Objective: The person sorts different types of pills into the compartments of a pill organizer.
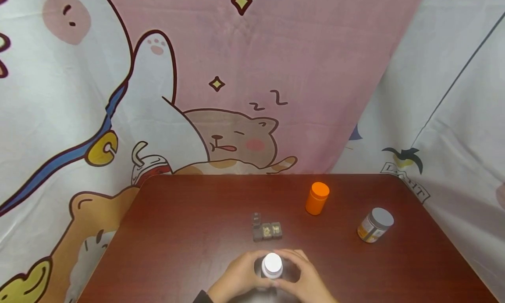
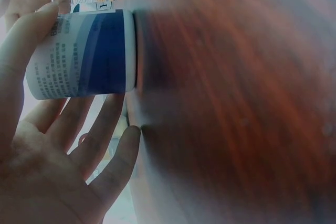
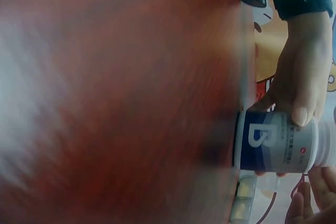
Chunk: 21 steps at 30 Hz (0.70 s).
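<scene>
A white-capped pill bottle [image 1: 272, 265] with a white and blue label stands upright between both hands, its base at or just above the table. My left hand [image 1: 241, 272] grips its side, thumb in front and fingers behind, as the right wrist view shows. From the other side my right hand [image 1: 301, 274] holds round the upper bottle with thumb and forefinger; its fingers [image 3: 317, 184] are beside the cap. The thumbs meet in front of the bottle. Just beyond it lie several small dark cubes [image 1: 267, 231] with gold print, some also visible in the right wrist view.
An orange bottle [image 1: 317, 198] stands at the back right of the brown table [image 1: 177, 233]. Farther right is a grey-lidded jar [image 1: 375, 225] with a white and orange label. A cartoon-print cloth [image 1: 300, 53] hangs behind the table.
</scene>
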{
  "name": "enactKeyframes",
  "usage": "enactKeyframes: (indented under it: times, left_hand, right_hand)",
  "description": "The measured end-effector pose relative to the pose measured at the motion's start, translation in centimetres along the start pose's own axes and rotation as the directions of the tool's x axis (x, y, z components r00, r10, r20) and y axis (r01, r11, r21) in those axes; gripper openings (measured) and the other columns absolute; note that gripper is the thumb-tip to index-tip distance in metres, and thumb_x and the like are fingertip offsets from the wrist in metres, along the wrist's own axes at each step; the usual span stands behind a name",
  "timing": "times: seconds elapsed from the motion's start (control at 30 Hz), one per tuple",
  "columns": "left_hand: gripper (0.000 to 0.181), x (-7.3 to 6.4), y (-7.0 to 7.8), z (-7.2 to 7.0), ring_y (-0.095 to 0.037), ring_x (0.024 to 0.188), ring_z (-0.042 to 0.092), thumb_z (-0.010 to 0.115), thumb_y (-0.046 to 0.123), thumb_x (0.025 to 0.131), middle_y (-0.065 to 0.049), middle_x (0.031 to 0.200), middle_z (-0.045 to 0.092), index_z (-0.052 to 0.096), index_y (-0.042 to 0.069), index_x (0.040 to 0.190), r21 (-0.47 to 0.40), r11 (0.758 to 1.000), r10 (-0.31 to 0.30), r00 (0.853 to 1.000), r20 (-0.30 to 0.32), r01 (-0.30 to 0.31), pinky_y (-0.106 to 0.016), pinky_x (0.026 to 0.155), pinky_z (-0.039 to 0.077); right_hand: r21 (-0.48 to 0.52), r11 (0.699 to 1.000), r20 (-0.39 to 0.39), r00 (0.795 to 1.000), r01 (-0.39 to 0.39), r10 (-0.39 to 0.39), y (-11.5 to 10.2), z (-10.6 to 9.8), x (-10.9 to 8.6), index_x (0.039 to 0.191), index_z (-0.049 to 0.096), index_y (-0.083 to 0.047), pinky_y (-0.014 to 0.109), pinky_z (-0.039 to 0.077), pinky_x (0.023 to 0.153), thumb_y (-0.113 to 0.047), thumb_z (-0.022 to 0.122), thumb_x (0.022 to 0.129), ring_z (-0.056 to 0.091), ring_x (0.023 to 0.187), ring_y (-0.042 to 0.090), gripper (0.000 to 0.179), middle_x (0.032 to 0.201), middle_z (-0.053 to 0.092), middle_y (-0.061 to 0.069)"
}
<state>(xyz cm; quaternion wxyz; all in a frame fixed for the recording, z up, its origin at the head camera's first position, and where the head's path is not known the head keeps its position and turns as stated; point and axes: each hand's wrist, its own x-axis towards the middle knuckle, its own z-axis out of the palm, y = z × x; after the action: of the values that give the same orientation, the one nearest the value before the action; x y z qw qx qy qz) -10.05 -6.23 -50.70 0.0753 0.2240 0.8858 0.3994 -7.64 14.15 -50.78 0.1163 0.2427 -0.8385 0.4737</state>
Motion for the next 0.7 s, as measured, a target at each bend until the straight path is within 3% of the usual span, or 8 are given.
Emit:
enactKeyframes:
  times: [0.13,0.27,0.43,0.57,0.7]
  left_hand:
    - [0.063,0.0,0.1,-0.1,-0.008,0.1,0.058,0.075,0.057,0.067,0.015,0.11,0.063,0.062,0.029,0.122,0.007,1.0,0.0,1.0,-0.003,0.0,-0.036,0.084,0.047]
    - [0.066,0.1,0.1,0.0,-0.009,0.098,0.059,0.077,0.054,0.065,0.013,0.11,0.064,0.061,0.028,0.123,0.021,1.0,-0.017,1.0,-0.002,0.017,-0.036,0.081,0.047]
    - [0.07,0.0,0.0,0.2,-0.01,0.097,0.059,0.078,0.055,0.064,0.01,0.11,0.065,0.061,0.025,0.125,0.03,0.999,-0.035,0.999,0.001,0.035,-0.036,0.081,0.048]
    - [0.07,0.0,0.0,0.1,-0.011,0.098,0.059,0.077,0.056,0.064,0.01,0.11,0.065,0.061,0.024,0.124,0.025,0.998,-0.061,0.998,0.002,0.06,-0.039,0.081,0.048]
    - [0.071,-0.1,0.0,0.0,-0.011,0.098,0.06,0.077,0.056,0.064,0.009,0.111,0.065,0.061,0.023,0.125,0.025,0.998,-0.051,0.999,-0.005,0.051,-0.038,0.081,0.048]
  right_hand:
    - [0.043,0.994,0.014,0.995,0.097,-0.098,0.4,0.1,1.1,0.117,0.063,-0.018,0.029,0.043,0.087,-0.028,0.082,0.068,0.051,0.103,0.012,0.053,0.113,0.06,-0.005]
    - [0.098,0.986,0.082,0.986,0.134,-0.142,-0.2,-0.6,2.6,0.111,0.065,-0.012,0.028,0.043,0.086,-0.017,0.083,0.066,0.052,0.099,0.015,0.048,0.108,0.06,0.001]
    - [0.133,0.969,0.17,0.959,0.206,-0.227,-0.6,-1.6,3.7,0.11,0.065,-0.012,0.032,0.042,0.085,-0.016,0.083,0.068,0.052,0.098,0.015,0.045,0.106,0.062,0.0]
    - [0.152,0.96,0.178,0.949,0.235,-0.261,-1.2,-1.9,4.1,0.109,0.065,-0.009,0.032,0.042,0.085,-0.012,0.082,0.067,0.053,0.097,0.017,0.045,0.104,0.063,0.002]
    - [0.144,0.967,0.18,0.955,0.213,-0.237,0.1,-1.4,3.7,0.111,0.065,-0.011,0.033,0.042,0.086,-0.015,0.082,0.069,0.052,0.099,0.017,0.046,0.107,0.063,0.001]
